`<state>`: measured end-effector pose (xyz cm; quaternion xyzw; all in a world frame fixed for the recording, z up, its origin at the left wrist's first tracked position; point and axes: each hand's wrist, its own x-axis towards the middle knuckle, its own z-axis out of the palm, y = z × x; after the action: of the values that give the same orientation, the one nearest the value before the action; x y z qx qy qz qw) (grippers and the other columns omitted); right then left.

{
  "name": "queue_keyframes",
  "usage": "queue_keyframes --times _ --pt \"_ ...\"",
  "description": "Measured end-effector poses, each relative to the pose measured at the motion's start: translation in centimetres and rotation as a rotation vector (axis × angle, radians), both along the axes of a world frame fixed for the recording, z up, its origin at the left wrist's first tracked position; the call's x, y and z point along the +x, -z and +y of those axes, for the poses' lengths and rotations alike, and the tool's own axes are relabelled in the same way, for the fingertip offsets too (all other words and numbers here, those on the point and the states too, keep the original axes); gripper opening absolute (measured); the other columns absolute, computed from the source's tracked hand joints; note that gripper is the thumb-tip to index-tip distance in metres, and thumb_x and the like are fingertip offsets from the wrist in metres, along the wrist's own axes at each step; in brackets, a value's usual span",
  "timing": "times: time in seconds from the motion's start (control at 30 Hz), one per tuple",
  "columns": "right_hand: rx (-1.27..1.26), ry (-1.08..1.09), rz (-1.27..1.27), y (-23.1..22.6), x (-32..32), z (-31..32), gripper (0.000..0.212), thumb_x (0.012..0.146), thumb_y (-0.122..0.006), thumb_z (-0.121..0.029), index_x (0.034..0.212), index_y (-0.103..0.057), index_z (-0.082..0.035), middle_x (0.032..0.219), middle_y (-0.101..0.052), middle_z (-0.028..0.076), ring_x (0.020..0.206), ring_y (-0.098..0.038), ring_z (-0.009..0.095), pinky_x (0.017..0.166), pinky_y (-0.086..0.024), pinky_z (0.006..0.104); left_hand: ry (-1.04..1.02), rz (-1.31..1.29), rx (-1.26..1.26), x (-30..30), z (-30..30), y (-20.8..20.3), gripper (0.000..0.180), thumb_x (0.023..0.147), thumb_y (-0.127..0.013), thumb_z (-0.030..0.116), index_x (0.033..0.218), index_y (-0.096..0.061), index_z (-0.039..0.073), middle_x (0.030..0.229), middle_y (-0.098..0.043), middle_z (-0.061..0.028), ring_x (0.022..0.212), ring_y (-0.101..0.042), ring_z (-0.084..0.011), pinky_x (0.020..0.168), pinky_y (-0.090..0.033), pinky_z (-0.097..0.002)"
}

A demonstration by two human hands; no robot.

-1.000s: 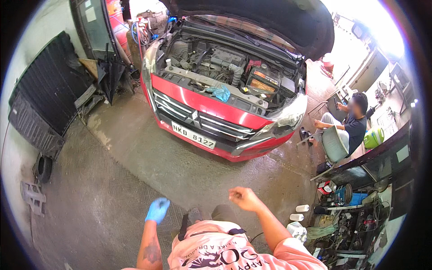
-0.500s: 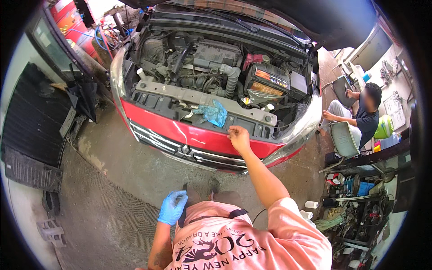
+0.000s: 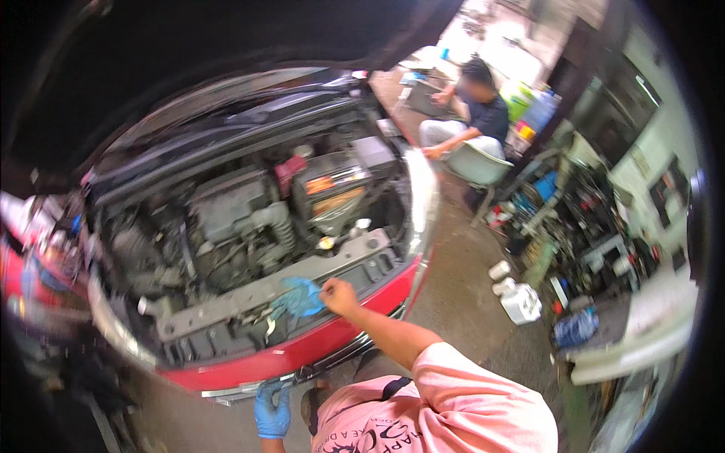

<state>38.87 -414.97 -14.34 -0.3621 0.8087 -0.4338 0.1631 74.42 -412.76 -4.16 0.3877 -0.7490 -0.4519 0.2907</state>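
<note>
A crumpled blue glove (image 3: 300, 297) lies on the front panel (image 3: 249, 300) of a red car's open engine bay. My bare right hand (image 3: 339, 297) is at the glove's right end, its fingers drawn together and meeting the glove's edge. The thumb side is partly hidden. My left hand (image 3: 272, 410) wears a blue glove and hangs low by the front bumper (image 3: 249, 391), fingers loosely extended, with nothing seen in it. Whether it touches the bumper cannot be made out.
The engine (image 3: 234, 204) and the battery (image 3: 332, 189) lie behind the front panel, under the raised hood (image 3: 211, 45). At the back right a person (image 3: 476, 113) sits on a chair (image 3: 479, 164). White jugs (image 3: 519, 302) and cluttered shelves (image 3: 581, 211) stand to the right.
The view has swung right and tilted. My right hand has moved left along the panel up to the loose glove. My left hand now appears close to the bumper.
</note>
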Motion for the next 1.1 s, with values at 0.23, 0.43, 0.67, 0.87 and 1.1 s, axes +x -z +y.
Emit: queue_keyframes --times 0.23,0.43,0.67,0.87,1.1 --pt "-0.198 -0.060 -0.041 -9.5 5.9 8.9 0.016 0.075 -0.072 -0.008 0.086 -0.062 -0.003 0.079 -0.065 0.008 0.072 -0.063 0.016 0.067 -0.051 0.0322 0.343 0.134 0.381 -10.2 -3.3 -0.1 0.016 0.089 -0.066 0.006 0.105 -0.064 0.002 0.099 -0.067 -0.0086 0.088 -0.063 -0.0157 0.080 -0.051 -0.0293" --pt "-0.118 0.117 -0.140 -15.2 8.7 17.0 0.017 0.078 -0.072 -0.009 0.080 -0.056 -0.002 0.077 -0.060 0.009 0.067 -0.058 0.021 0.063 -0.048 0.0324 0.879 0.179 0.932 -17.5 -0.4 1.7 0.024 0.091 -0.064 0.000 0.114 -0.060 0.002 0.105 -0.064 -0.0032 0.097 -0.060 -0.0119 0.085 -0.049 -0.0264" --pt "-0.031 0.296 -0.273 -16.0 6.7 28.4 0.013 0.083 -0.070 -0.012 0.091 -0.065 -0.003 0.087 -0.065 0.008 0.080 -0.064 0.019 0.073 -0.051 0.0317 1.156 -0.118 1.129 -24.6 6.9 0.8 0.020 0.093 -0.066 0.013 0.109 -0.067 0.001 0.104 -0.068 -0.0047 0.093 -0.062 -0.0117 0.085 -0.051 -0.0264" --pt "-0.157 0.305 -0.233 -12.9 2.7 37.0 0.013 0.085 -0.068 -0.009 0.097 -0.068 -0.003 0.089 -0.065 0.007 0.079 -0.062 0.015 0.071 -0.050 0.0289 1.066 -0.513 0.879 -31.7 15.4 4.8 0.022 0.092 -0.067 0.023 0.094 -0.068 0.001 0.089 -0.068 -0.0056 0.077 -0.062 -0.0122 0.070 -0.051 -0.0267" --pt "-0.093 0.546 -0.149 -12.8 -6.0 48.0 0.016 0.081 -0.063 -0.011 0.094 -0.073 -0.006 0.089 -0.066 0.012 0.083 -0.065 0.028 0.073 -0.052 0.0363 0.884 -0.249 0.931 -42.2 27.9 0.9 0.019 0.092 -0.066 0.020 0.091 -0.071 0.002 0.081 -0.067 -0.0019 0.071 -0.059 -0.0094 0.065 -0.049 -0.0254"
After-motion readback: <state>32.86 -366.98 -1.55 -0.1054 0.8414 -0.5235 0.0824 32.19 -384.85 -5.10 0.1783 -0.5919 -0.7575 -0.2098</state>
